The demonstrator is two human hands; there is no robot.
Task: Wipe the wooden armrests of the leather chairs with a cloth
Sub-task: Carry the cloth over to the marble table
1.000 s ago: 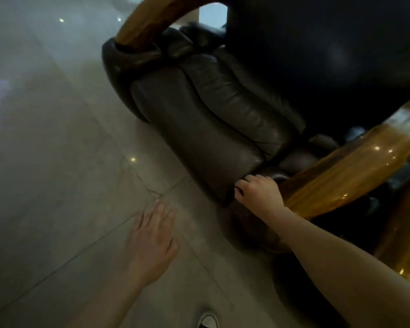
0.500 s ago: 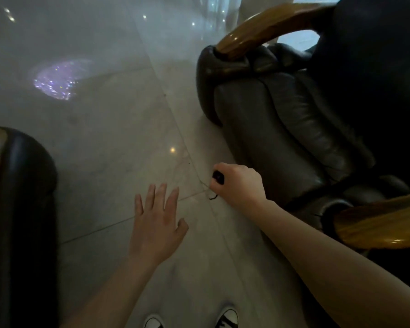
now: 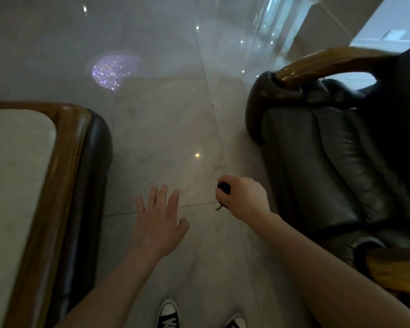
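A dark leather chair stands at the right, with a curved wooden armrest at its far side and another wooden armrest at its near side. My right hand is a fist over the floor, left of the chair's seat front, closed on a small dark cloth of which only a bit and a loose thread show. It touches neither armrest. My left hand hovers over the tiles with fingers spread, holding nothing.
A table with a pale stone top, wooden rim and dark leather edge fills the left side. Glossy marble floor runs between it and the chair. My two shoes show at the bottom edge.
My right hand came off the near armrest's front end and moved left, away from the chair. The view swung left, bringing the table into sight. My left hand stayed spread.
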